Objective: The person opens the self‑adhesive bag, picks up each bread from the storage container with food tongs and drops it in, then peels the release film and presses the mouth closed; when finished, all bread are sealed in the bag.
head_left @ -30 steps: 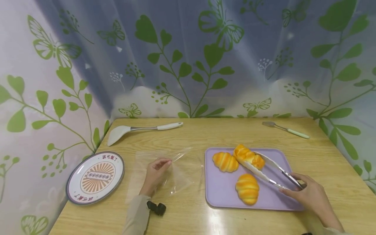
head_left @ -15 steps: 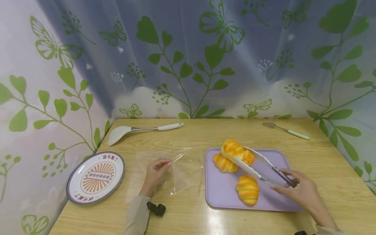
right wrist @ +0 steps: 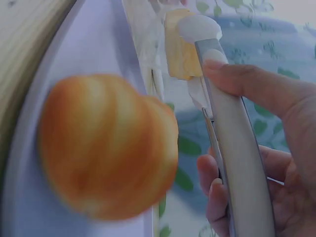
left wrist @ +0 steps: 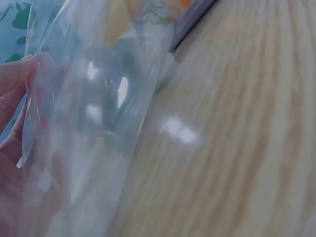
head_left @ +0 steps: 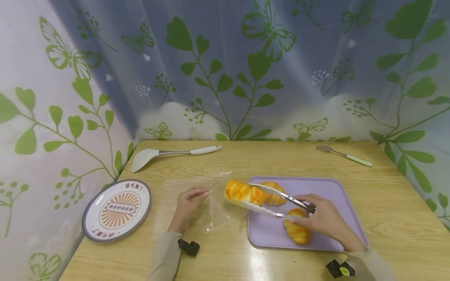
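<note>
My right hand [head_left: 325, 218] grips a pair of tongs [head_left: 291, 201] with metal arms and white tips, also seen in the right wrist view. Between the tips is an oblong golden bread roll [head_left: 242, 192], held at the mouth of a clear plastic bag [head_left: 219, 214]. My left hand [head_left: 190, 205] pinches the bag's edge between thumb and fingers; in the left wrist view the bag stands partly raised off the table. Two croissant-shaped breads lie on the purple tray: a rear bread [head_left: 275, 198], partly behind the tongs, and a front bread [head_left: 299, 232], partly under my right hand.
The purple tray [head_left: 337, 195] lies right of the bag. A round patterned plate [head_left: 117, 210] sits at the table's left edge. A white spatula [head_left: 175, 153] lies at the back left, a fork [head_left: 344, 156] at the back right. A curtain [head_left: 225, 78] hangs behind.
My right hand and the tongs have carried the bread roll left, from above the tray to the bag's mouth. My left hand has barely moved and keeps pinching the bag.
</note>
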A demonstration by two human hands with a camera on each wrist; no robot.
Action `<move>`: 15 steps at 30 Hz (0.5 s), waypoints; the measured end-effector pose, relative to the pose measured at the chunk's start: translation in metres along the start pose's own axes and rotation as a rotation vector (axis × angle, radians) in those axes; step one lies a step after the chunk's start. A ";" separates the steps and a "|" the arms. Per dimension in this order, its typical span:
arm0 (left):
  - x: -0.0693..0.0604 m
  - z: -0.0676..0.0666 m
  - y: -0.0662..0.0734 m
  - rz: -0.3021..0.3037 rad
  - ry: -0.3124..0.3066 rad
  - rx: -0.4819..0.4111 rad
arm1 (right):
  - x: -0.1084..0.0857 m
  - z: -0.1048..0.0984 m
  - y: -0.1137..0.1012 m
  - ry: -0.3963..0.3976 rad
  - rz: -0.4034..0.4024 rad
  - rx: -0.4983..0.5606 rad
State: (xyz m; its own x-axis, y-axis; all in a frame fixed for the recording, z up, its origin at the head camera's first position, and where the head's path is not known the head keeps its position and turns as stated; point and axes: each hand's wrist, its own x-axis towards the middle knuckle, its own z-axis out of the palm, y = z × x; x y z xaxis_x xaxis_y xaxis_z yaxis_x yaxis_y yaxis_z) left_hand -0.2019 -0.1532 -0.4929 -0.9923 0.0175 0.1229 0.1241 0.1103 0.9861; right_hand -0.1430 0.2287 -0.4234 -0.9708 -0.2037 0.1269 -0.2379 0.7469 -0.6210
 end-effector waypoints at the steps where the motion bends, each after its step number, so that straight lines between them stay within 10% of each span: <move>1: 0.000 0.000 0.000 0.012 -0.004 0.006 | 0.004 0.003 -0.003 -0.017 -0.008 -0.007; 15: 0.012 -0.002 0.011 0.139 -0.051 0.169 | 0.043 0.029 -0.034 -0.151 -0.067 -0.114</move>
State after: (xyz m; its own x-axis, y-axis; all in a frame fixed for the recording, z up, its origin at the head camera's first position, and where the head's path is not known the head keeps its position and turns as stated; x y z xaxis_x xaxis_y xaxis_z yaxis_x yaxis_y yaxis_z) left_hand -0.2127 -0.1533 -0.4802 -0.9647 0.0936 0.2461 0.2625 0.2686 0.9268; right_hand -0.1760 0.1762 -0.4190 -0.9390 -0.3413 0.0421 -0.3119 0.7938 -0.5220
